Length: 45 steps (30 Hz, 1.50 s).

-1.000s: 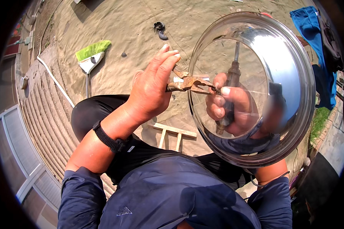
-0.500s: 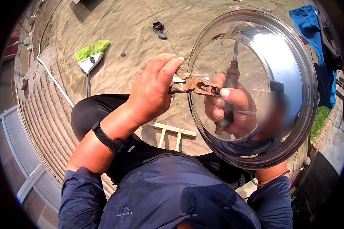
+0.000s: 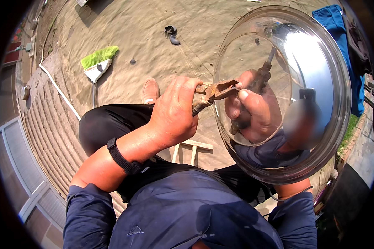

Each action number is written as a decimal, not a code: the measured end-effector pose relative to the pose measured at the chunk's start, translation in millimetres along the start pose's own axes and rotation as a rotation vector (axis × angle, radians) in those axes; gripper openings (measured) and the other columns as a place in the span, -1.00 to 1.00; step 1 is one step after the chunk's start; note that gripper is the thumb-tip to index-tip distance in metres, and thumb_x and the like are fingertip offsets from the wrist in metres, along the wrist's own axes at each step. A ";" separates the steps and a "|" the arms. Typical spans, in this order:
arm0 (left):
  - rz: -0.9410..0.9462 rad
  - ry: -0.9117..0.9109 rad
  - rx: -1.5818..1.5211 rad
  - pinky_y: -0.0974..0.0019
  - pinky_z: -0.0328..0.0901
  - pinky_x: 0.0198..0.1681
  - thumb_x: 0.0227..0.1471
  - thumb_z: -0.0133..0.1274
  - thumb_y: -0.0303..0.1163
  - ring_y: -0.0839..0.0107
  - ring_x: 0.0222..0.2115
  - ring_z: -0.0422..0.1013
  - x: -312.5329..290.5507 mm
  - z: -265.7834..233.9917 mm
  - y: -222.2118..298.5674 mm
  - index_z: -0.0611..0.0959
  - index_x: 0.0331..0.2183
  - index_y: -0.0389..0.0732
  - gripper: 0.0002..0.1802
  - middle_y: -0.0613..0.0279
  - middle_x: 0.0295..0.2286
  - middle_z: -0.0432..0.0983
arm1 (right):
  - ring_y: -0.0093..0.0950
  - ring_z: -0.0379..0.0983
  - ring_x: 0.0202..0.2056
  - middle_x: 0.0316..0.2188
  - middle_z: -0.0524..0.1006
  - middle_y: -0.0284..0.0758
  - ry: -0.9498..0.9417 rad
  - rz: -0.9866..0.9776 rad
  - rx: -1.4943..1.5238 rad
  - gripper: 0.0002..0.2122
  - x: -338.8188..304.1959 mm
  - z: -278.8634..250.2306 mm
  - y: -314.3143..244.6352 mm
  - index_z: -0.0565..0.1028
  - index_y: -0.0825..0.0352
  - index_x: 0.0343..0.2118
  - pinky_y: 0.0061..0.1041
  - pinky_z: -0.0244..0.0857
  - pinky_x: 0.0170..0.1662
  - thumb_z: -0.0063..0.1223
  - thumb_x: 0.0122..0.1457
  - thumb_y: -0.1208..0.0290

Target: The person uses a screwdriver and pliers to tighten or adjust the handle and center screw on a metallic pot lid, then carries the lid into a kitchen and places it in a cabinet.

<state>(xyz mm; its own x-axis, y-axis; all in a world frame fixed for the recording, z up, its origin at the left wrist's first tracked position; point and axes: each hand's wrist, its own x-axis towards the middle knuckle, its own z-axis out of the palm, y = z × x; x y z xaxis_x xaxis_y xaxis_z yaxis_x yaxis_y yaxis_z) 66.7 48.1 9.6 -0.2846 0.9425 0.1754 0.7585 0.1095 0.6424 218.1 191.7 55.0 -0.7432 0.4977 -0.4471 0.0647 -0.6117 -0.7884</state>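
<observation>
My left hand (image 3: 176,110) is closed round the handles of rusty pliers (image 3: 214,92). Their jaws point right, across the rim of a round, glossy glass lid (image 3: 344,124) that is tilted up on the right. Reflections of my head and shirt lie over the lid's surface. Through its inner circle my right hand (image 3: 259,110) shows, fingers curled round a dark, rusty-looking tool (image 3: 262,76) with a thin metal shaft. Its thumb is near the tips of the pliers. Glare hides what, if anything, lies between jaws and thumb. My right forearm passes beneath the lid.
On the tan ground sheet (image 3: 133,25) lie a green-bristled broom (image 3: 99,68) and dark curved pieces (image 3: 172,35). A small wooden frame (image 3: 194,149) is between my legs. Blue cloth (image 3: 334,25) hangs at the right. A white hose (image 3: 58,85) runs along the left.
The lid has shifted a little to the right and up. My left hand and the pliers have moved right, and the jaws have turned so their opening faces upward.
</observation>
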 end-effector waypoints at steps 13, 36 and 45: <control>0.122 0.181 0.010 0.07 0.34 0.05 -0.36 0.02 -0.83 -0.13 -0.01 0.37 13.0 9.6 -29.8 0.36 0.10 -0.27 -0.15 -0.15 0.01 0.35 | -0.42 0.36 -0.46 -0.48 0.37 -0.31 -0.157 0.230 0.412 -0.81 5.0 -14.0 -5.6 0.40 0.27 -0.19 -0.48 0.24 -0.41 0.00 0.14 0.43; -0.122 -0.039 -0.143 0.03 0.34 -0.12 -0.33 0.18 -0.65 -0.09 -0.15 0.38 -0.7 11.8 10.3 0.35 0.01 -0.28 -0.26 -0.07 -0.20 0.35 | -0.58 0.47 -0.30 -0.32 0.52 -0.41 0.202 -0.549 -0.902 -0.72 -3.6 2.3 -13.5 0.41 0.36 -0.03 -0.63 0.36 -0.16 0.13 0.21 0.55; -0.126 -0.013 -0.140 0.01 0.33 -0.13 -0.29 0.15 -0.66 -0.12 -0.17 0.39 1.6 10.9 3.4 0.35 0.01 -0.28 -0.29 -0.07 -0.20 0.36 | -0.50 0.35 -0.46 -0.32 0.50 -0.27 0.215 -0.001 0.055 -0.75 8.9 10.3 -14.7 0.46 0.24 -0.09 -0.58 0.26 -0.45 0.18 0.17 0.42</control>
<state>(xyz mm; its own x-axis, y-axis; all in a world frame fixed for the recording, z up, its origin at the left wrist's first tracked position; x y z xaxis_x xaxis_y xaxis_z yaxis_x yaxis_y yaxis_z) 75.3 53.5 3.9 -0.3637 0.9283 0.0775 0.6281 0.1829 0.7563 203.7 198.8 66.9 -0.5841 0.6142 -0.5307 0.0232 -0.6409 -0.7673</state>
